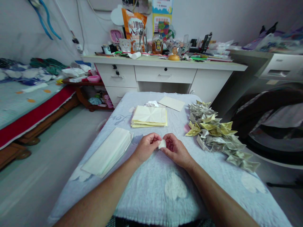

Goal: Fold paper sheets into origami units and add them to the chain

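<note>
Between my fingers is a small piece of folded white paper (162, 144), just above the middle of the cloth-covered table (163, 176). My left hand (148, 145) pinches its left side, and my right hand (175, 148) grips its right side. The fingers partly hide its shape. Beyond my hands lies a stack of creased cream and yellow paper sheets (149, 114). Left of my left forearm is a pile of long white paper strips (109, 151). Many folded paper pieces in silver-grey and yellow (213, 129) are heaped along the right side.
A flat cream sheet (172, 103) and a crumpled white scrap (151, 103) lie near the table's far end. Behind stands a cluttered white desk (165, 74) with drawers. A bed (30, 104) is on the left, a washing machine (281, 69) on the right.
</note>
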Motion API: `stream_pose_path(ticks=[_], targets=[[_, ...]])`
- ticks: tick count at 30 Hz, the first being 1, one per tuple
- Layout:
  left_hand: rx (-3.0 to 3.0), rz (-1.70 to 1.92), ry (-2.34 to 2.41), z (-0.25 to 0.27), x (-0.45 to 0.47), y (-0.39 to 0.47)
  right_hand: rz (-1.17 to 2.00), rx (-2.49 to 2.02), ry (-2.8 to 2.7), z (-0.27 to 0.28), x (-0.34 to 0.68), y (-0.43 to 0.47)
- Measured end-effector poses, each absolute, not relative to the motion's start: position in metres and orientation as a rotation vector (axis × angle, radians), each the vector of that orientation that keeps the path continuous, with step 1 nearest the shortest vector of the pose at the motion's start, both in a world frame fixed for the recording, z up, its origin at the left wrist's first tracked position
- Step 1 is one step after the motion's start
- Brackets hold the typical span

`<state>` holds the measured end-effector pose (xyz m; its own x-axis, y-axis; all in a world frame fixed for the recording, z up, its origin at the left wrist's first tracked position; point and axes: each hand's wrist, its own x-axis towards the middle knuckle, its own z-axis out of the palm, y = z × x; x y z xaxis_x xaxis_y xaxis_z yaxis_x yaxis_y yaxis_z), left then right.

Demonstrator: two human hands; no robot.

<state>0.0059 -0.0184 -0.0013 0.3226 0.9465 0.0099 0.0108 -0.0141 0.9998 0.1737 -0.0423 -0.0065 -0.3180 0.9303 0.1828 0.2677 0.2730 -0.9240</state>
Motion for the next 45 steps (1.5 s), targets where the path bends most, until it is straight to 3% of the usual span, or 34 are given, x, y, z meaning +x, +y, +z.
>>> stream_pose_path(ticks=[16, 45], targets=[[1.522, 0.986, 1.077, -0.010, 0.005, -0.018, 0.734, -1.142, -1.946, -0.005, 0.179, -0.040], [2.173, 0.764, 1.200, -0.006, 0.002, -0.027, 0.505, -1.280, -2.128, -0.005, 0.183, -0.040]])
